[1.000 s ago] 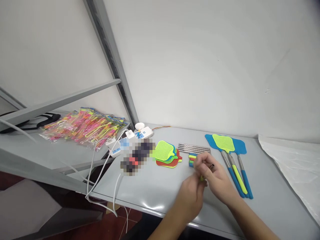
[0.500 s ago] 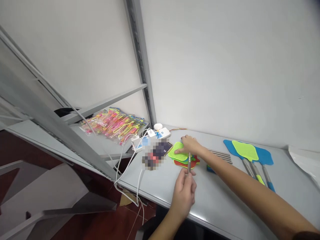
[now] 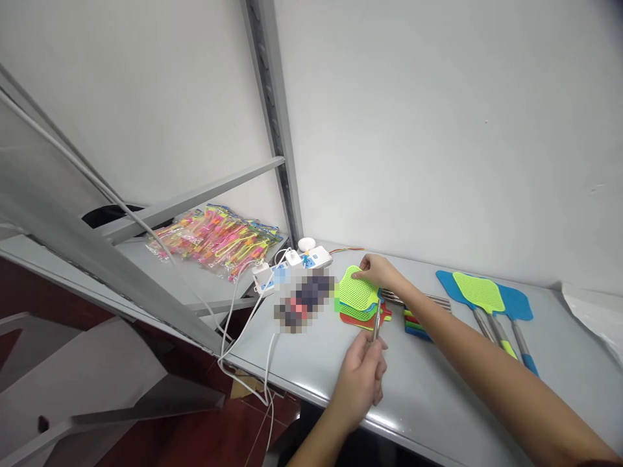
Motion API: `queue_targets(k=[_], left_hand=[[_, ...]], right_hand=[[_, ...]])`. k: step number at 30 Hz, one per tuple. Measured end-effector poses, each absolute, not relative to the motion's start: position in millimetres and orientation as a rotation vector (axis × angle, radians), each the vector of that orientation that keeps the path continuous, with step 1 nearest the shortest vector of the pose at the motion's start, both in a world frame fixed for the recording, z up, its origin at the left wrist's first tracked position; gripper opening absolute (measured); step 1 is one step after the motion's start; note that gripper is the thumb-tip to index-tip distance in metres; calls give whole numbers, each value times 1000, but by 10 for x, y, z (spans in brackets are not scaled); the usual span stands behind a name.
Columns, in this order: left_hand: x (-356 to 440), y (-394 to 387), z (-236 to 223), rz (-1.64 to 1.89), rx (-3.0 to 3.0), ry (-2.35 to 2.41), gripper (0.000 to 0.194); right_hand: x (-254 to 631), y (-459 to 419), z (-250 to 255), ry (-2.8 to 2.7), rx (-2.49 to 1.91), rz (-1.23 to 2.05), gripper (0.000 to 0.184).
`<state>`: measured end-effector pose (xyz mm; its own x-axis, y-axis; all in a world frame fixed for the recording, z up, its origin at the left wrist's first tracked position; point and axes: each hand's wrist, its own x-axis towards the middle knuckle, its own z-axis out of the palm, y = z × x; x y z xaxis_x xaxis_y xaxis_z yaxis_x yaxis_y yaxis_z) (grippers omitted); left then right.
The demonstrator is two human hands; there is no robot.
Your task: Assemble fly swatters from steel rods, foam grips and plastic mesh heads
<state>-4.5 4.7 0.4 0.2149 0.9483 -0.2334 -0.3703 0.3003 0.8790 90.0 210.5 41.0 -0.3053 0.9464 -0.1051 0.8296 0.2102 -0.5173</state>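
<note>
My left hand (image 3: pixel 363 376) is closed round a thin metal rod (image 3: pixel 376 319) that points up and away from me, near the front edge of the grey table (image 3: pixel 438 402). My right hand (image 3: pixel 378 271) reaches across and pinches the far edge of a green mesh swatter head (image 3: pixel 357 294), lifting it off a stack of red, blue and green heads (image 3: pixel 363 317). Beside the stack lie short coloured grips (image 3: pixel 415 323) and a row of bare metal rods (image 3: pixel 428 299).
Three finished swatters (image 3: pixel 489 299) with blue and yellow handles lie at the right. A power strip (image 3: pixel 311 258) with white cables, a blurred dark object (image 3: pixel 304 301), and a pile of bright packets (image 3: pixel 217 239) sit at the left. A grey shelf post (image 3: pixel 272 123) rises behind. White plastic (image 3: pixel 596 314) lies far right.
My right hand left the handle grips, reached to the stack of heads and now lifts the green one. My left hand keeps the rod, raised slightly. The view swung left.
</note>
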Motion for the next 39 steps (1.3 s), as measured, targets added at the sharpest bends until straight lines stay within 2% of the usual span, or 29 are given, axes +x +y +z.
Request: queue_targets(k=[10, 15, 22, 39], left_hand=[[-55, 32, 43, 1049, 814, 979, 31], [2, 49, 89, 1046, 840, 964, 34], [301, 81, 143, 953, 827, 859, 39], [536, 14, 270, 888, 879, 753, 32]], right_hand=[[1031, 1807, 706, -1861, -1444, 941, 26], [1376, 1435, 924, -1493, -1341, 890, 27], [1798, 971, 935, -1031, -1035, 833, 29], [2024, 751, 1034, -903, -932, 729, 26]])
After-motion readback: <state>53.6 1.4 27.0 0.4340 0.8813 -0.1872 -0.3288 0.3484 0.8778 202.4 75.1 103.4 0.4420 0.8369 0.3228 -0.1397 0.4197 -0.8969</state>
